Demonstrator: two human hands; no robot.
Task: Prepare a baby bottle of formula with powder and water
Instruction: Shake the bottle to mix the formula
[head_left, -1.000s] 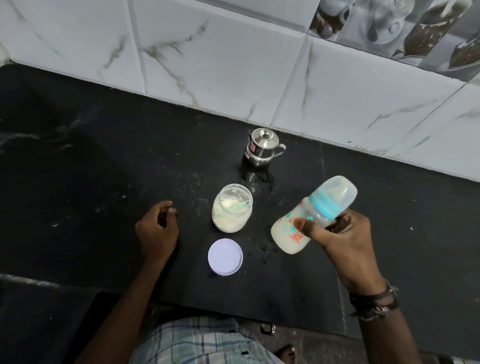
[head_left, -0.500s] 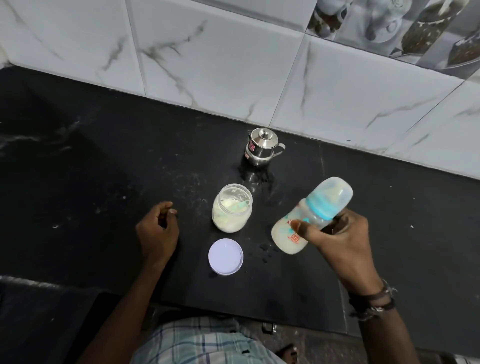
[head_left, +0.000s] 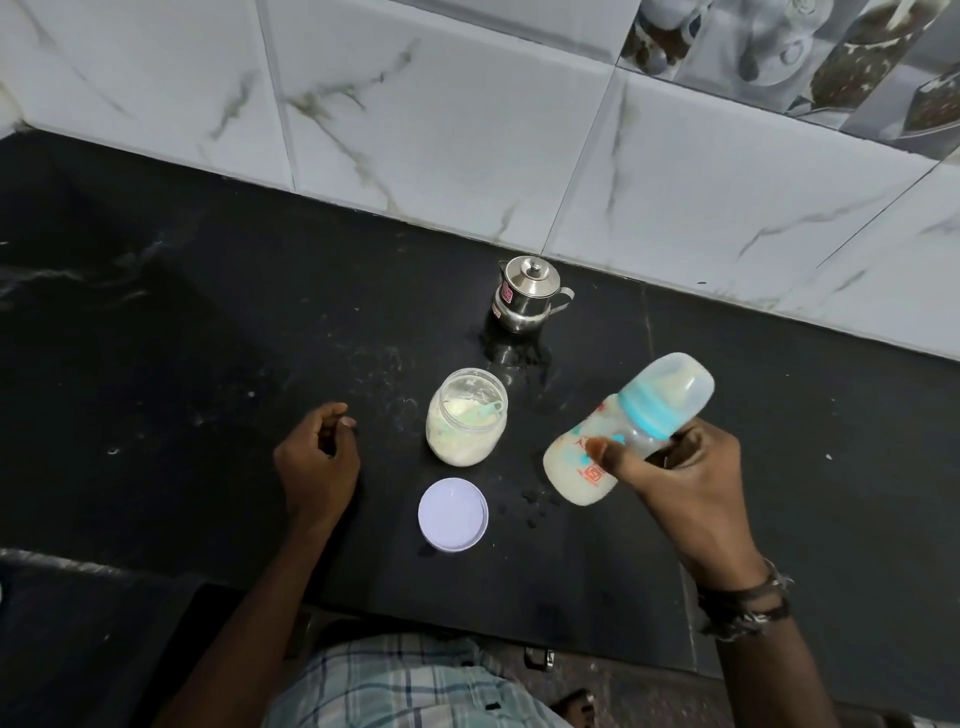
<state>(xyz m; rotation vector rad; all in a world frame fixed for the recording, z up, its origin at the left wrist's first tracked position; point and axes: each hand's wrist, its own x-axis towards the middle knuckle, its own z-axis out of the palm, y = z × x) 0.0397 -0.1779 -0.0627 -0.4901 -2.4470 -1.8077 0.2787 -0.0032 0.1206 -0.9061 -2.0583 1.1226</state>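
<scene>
1. The clear plastic baby bottle with a teal collar and translucent cap (head_left: 621, 423) is held above the black stone counter (head_left: 208, 338), tilted with its capped top pointing up and away toward the tiled wall and its base low, toward the person. Milky white liquid fills its lower part.
2. The right hand (head_left: 680, 478) has its grip clamped on the bottle: the thumb lies across the printed body and the fingers curl behind it, just under the collar. A dark band with metal pieces (head_left: 748, 605) circles that wrist.
3. Just left of the bottle stands an open clear plastic jar of pale powder (head_left: 466, 423), with a light teal scoop (head_left: 480, 410) lying inside at its mouth.
4. The round white jar lid (head_left: 453, 514) lies flat on the counter, left of the bottle and below its base, nearer the person than the jar.
5. Small dark wet spots (head_left: 530, 504) dot the counter between the lid and the bottle.
6. Beyond the bottle, toward the wall, sits a small lidded stainless steel pot with a handle (head_left: 524, 293), well apart from it.
7. The left hand (head_left: 318, 457) rests on the counter well left of the bottle, past the jar, its fingers loosely curled and holding nothing.
8. White marbled wall tiles (head_left: 441, 119) rise behind the counter.
</scene>
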